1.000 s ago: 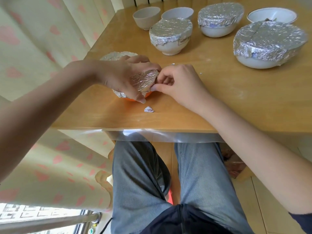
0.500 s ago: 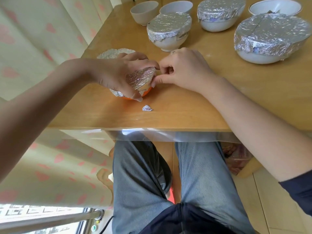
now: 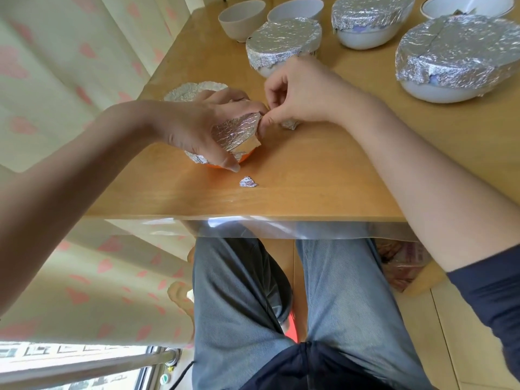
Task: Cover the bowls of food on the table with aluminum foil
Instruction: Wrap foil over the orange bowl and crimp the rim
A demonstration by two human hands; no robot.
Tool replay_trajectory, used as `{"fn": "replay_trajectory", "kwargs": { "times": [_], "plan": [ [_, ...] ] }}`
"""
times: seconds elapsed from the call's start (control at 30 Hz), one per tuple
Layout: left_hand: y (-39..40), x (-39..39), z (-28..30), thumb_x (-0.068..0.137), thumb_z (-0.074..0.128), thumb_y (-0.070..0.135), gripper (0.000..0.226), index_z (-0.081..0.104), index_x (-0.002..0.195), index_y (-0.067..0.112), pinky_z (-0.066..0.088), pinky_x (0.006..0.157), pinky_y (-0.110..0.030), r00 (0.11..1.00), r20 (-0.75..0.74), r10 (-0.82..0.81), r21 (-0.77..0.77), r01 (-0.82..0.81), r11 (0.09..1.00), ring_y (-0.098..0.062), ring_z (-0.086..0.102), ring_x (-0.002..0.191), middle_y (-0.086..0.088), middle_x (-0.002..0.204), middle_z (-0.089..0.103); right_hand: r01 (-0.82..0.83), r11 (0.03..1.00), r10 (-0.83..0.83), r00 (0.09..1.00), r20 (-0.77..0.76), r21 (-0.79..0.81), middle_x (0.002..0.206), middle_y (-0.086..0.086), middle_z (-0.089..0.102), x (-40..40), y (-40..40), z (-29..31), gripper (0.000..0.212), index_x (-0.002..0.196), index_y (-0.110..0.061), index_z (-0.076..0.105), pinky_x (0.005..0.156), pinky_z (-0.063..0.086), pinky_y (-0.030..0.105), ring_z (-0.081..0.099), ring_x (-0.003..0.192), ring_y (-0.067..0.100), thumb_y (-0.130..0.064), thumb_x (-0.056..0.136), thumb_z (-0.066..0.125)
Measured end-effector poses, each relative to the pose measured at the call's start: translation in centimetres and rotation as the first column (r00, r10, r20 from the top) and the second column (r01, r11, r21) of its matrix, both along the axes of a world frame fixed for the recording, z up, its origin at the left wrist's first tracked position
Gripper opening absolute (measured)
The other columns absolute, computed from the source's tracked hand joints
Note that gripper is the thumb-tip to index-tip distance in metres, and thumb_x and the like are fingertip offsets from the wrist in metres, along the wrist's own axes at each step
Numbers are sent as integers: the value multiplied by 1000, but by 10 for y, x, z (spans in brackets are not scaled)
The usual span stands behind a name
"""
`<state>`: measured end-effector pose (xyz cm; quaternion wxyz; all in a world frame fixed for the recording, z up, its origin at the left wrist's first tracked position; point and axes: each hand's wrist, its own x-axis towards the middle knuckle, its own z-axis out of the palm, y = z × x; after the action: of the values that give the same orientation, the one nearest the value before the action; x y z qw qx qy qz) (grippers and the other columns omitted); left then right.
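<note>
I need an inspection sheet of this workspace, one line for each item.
Surface: wooden table, clear film along its near edge.
Job's things: orange bowl being wrapped in foil; three foil-covered bowls; three uncovered bowls.
Clutter: foil scrap; a second foil piece by the right hand.
Hands: left hand grips the orange bowl; right hand pinches the foil edge.
Cables: nothing seen.
Surroundings: heart-patterned curtain, metal rail.

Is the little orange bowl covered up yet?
Mostly covered: foil wraps the orange bowl, with only its base showing, while both hands press the edge.
</note>
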<state>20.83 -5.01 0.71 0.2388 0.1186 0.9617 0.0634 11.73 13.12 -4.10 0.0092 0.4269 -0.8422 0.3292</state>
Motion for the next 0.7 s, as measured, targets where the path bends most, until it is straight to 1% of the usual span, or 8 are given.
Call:
{"fn": "replay_trajectory", "kwargs": {
  "times": [0.1, 0.2, 0.27, 0.37, 0.43, 0.5, 0.6, 0.7],
  "plan": [
    [-1, 0, 1, 41, 62, 70, 85, 19, 114, 81, 19, 105, -37, 1000, 14, 3, 2, -3, 1000, -4, 8, 138, 38, 134, 13, -85, 983, 71, 994, 88, 164, 57, -2, 57, -10, -7, 16, 48, 66, -13, 64, 49, 35, 22, 45, 51, 8, -55, 54, 83],
    [0, -1, 1, 41, 62, 70, 85, 17, 112, 84, 18, 106, -37, 1000, 12, 3, 3, -3, 1000, -3, 8, 136, 37, 135, 13, -149, 928, 98, 982, 162, 341, 60, -3, 61, -20, -17, 29, 48, 65, -17, 62, 52, 36, 22, 49, 55, 9, -59, 50, 81],
    [0, -1, 0, 42, 62, 69, 87, 15, 113, 84, 16, 105, -35, 1000, 7, -2, 13, 2, 1000, -1, 9, 134, 36, 134, 14, -160, 907, 97, 980, 176, 389, 61, -4, 61, -24, -21, 32, 49, 65, -18, 62, 54, 37, 22, 49, 57, 10, -60, 49, 80],
    [1, 0, 0, 43, 60, 68, 81, 17, 109, 84, 15, 103, -32, 1000, 6, -4, 25, 4, 1000, 3, 11, 130, 38, 126, 17, -166, 936, 109, 975, 193, 312, 53, -7, 53, -23, -18, 24, 48, 62, -18, 58, 52, 34, 21, 44, 51, 7, -59, 49, 79],
    [1, -1, -1, 43, 59, 69, 78, 18, 108, 82, 16, 102, -32, 1000, -13, 8, 22, -8, 1000, 0, 12, 131, 38, 123, 19, -149, 962, 101, 973, 210, 230, 46, -12, 50, -18, -11, 18, 47, 61, -17, 56, 51, 35, 22, 41, 46, 5, -57, 53, 80],
    [0, -1, -4, 44, 58, 69, 78, 20, 112, 78, 18, 101, -33, 998, -63, 10, 15, -9, 1000, -4, 15, 130, 36, 118, 19, -114, 974, 74, 977, 199, 196, 46, -12, 53, -11, -1, 14, 41, 62, -18, 58, 53, 38, 24, 43, 44, 3, -51, 58, 82],
    [-1, -1, -7, 44, 58, 68, 81, 24, 118, 71, 20, 100, -34, 996, -80, 28, 46, -24, 999, 2, 13, 123, 39, 112, 15, -96, 968, 59, 985, 162, 232, 54, -10, 55, 10, 12, 7, 38, 66, -18, 63, 54, 39, 24, 46, 47, 3, -49, 58, 83],
    [-1, -2, -6, 43, 60, 70, 81, 19, 113, 76, 19, 102, -34, 998, -57, 27, 42, -24, 999, 5, 10, 123, 39, 116, 14, -37, 967, 29, 999, 36, 252, 56, -10, 57, 28, 9, 0, 45, 64, -20, 63, 54, 39, 26, 51, 56, 5, -61, 56, 79]
  ]
}}
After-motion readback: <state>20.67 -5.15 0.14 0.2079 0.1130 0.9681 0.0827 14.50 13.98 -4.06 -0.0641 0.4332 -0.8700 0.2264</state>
